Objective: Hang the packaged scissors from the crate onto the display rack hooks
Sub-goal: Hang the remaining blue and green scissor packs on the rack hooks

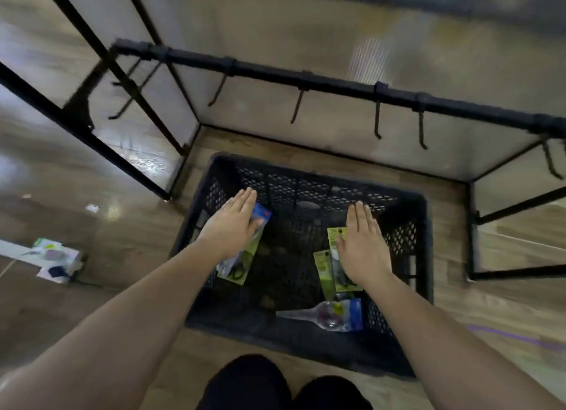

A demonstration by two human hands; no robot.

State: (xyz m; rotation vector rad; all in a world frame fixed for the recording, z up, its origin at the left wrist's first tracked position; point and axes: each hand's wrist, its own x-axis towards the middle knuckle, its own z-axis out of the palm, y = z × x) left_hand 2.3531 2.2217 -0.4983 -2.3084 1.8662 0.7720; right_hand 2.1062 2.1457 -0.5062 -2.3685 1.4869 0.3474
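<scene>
— Left-hand grip [235, 222]: flat, palm down, fingers straight and together, clasping nothing. It is spread over a blue-and-green carded scissors pack [240, 265] at the left side of the black perforated plastic crate [306, 189]. Whether it presses on the pack, cannot tell; the view is blurred.
— And the right-hand grip [361, 247]?
— Likewise flat, fingers straight, curled round nothing. It is over two lime-green carded scissors packs [335, 236] at the crate's right side.
— Other stock?
— One clear blister pack with a blue card [333, 313] lies on the crate bottom, near the near-right corner.
— Location of the crate?
— On the wood-pattern floor [477, 302], below the black metal display rail [337, 86]; thin black hooks [297, 107] hang off that rail
</scene>
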